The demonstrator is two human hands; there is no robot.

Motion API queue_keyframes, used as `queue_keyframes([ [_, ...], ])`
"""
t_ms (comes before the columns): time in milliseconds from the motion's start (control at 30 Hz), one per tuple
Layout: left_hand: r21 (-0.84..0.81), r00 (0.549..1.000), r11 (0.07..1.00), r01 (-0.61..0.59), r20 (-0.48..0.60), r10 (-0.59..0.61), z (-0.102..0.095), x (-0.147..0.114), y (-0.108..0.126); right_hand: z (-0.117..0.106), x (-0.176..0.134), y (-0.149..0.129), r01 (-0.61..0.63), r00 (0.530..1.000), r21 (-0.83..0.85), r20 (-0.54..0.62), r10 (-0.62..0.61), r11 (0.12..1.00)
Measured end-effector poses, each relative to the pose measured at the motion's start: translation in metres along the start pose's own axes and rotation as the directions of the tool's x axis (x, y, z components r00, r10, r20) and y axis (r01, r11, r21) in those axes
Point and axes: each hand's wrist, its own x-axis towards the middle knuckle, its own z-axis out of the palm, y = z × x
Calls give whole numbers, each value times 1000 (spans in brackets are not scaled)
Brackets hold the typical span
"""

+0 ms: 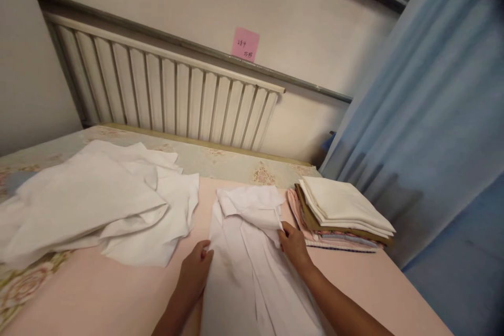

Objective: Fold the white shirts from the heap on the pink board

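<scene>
A long white garment (232, 273) lies lengthwise in front of me, its far end folded over into a loose, uneven flap. Its kind is not plain from this angle. My left hand (196, 269) is closed at the garment's left edge, thumb and fingers drawn together on the cloth. On the opposite side, my right hand (294, 247) pinches the right edge, just beside the folded flap. Creases run down the middle of the cloth, and its near end passes out of the bottom of the view.
A heap of rumpled white cloth (98, 194) spreads on the left. At the right stands a stack of folded fabrics (346, 205), white on top. Pink cloth (129, 294) covers a flowered surface (220, 155). Behind are a radiator (169, 84) and a blue curtain (425, 115).
</scene>
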Motion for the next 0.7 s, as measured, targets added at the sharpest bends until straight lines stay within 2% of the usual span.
queue_keyframes([
  [67, -9, 1000, 1000, -15, -4, 15, 1, 0, -1, -6, -7, 1, 230, 968, -139, -65, -241, 963],
  [133, -18, 1000, 1000, -25, -13, 24, 1, -1, -1, -6, -19, 2, 410, 908, -279, 32, -418, 868],
  [233, -18, 1000, 999, -27, -12, 27, 0, -2, 1, 3, -38, 2, 511, 860, -391, 229, -456, 766],
  [333, -12, 1000, 1000, -9, -10, 9, -1, -3, 3, 14, -49, 3, 491, 870, -414, 281, -406, 766],
  [400, -9, 1000, 1000, -7, -8, 7, -1, -3, 3, 19, -50, 5, 450, 890, -352, 252, -380, 821],
  [467, -8, 1000, 1000, -8, -6, 8, 0, -3, 2, 22, -47, 8, 353, 932, -228, 175, -318, 907],
  [567, -4, 1000, 1000, -6, -1, 6, 0, -2, 1, 24, -35, 9, 70, 989, 10, 133, -71, 997],
  [633, 4, 1000, 1000, -9, 2, 9, 1, -2, 1, 25, -23, 6, -168, 972, 138, 188, 140, 976],
  [700, 10, 1000, 1000, -15, 2, 15, 0, -2, 2, 25, -12, -2, -323, 936, 214, 218, 277, 922],
])
